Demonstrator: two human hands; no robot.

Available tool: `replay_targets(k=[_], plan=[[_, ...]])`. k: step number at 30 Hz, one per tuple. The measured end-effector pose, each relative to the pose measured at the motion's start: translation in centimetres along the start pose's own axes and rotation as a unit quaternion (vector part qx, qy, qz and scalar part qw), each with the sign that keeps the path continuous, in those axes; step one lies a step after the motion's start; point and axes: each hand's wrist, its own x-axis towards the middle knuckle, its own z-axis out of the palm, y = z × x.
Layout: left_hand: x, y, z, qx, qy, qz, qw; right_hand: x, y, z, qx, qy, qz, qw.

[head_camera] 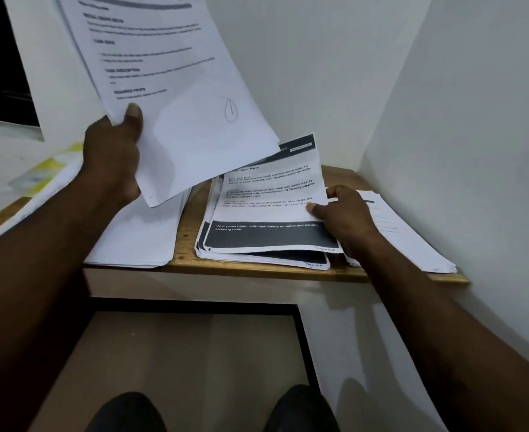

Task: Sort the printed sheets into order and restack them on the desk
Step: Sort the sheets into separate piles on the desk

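Note:
My left hand (pixel 113 151) grips a thin bundle of white printed sheets (pixel 176 88) by the lower left edge and holds it raised above the desk; a pencilled circled mark shows near its bottom. My right hand (pixel 347 216) pinches the right edge of the top dark-banded sheet (pixel 269 194), lifting it off the middle stack (pixel 263 257) on the wooden desk (pixel 188 244). Another stack of white sheets (pixel 138 238) lies at the left, partly under the raised bundle. A third pile (pixel 406 235) lies at the right, behind my right hand.
The desk is a narrow wooden shelf set in a white corner, walls close behind and to the right. A yellow-and-white item (pixel 45 173) lies at the far left. A dark window (pixel 1 63) is at upper left. My knees (pixel 300 410) show below.

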Motion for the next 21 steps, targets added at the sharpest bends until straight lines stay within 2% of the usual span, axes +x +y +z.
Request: replay_targets(k=[4,21], plan=[[0.1,-0.1,0.5,-0.004,-0.022,-0.014,1.0,-1.3,-0.1,0.2,-0.041,0.011,-0.009,0.999],[0.7,-0.6,0.3,0.006,-0.023,-0.033,0.999,-2.1,-1.1,1.2,-0.115,0.015,-0.046,0.992]])
